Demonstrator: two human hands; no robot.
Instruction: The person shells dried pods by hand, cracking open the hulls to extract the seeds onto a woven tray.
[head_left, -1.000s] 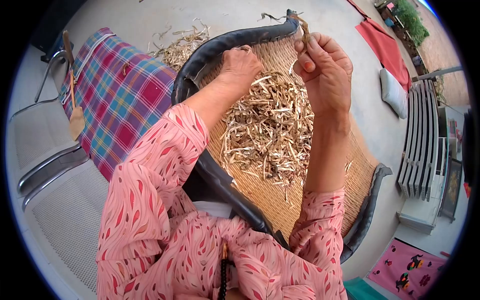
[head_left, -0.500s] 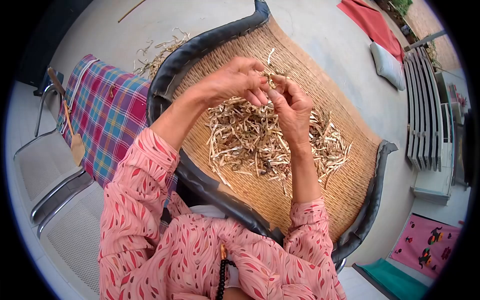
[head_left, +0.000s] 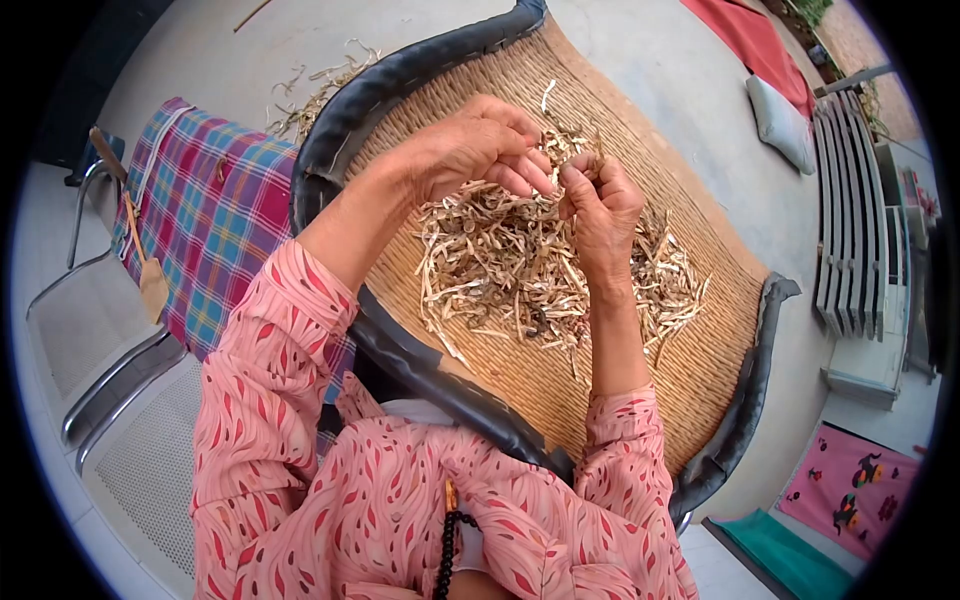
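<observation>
Over a heap of dry, split bean pods (head_left: pixel 500 250), both hands are raised close together. My right hand (head_left: pixel 605 205) is closed in a pinch, thumb against the fingers, on a small brownish dried bean pod (head_left: pixel 590 158). To its left, my left hand (head_left: pixel 485 150) is turned with its back up and its fingers curled inward. Its palm is hidden, so whatever it holds does not show. The heap lies on a woven winnowing basket (head_left: pixel 690 400) with a dark, padded rim. A few small pinkish beans appear low in the heap.
Perforated metal chairs (head_left: pixel 90 310) stand on the left, with a plaid cloth (head_left: pixel 225 220) and a wooden spatula (head_left: pixel 152 285). More pod scraps (head_left: pixel 320 95) lie on the floor beyond the basket. A pillow (head_left: pixel 780 125) and a red cloth (head_left: pixel 750 40) are at upper right.
My hands have moved apart slightly, the right one shifting right and down. The fingers of my left hand no longer meet those of the right.
</observation>
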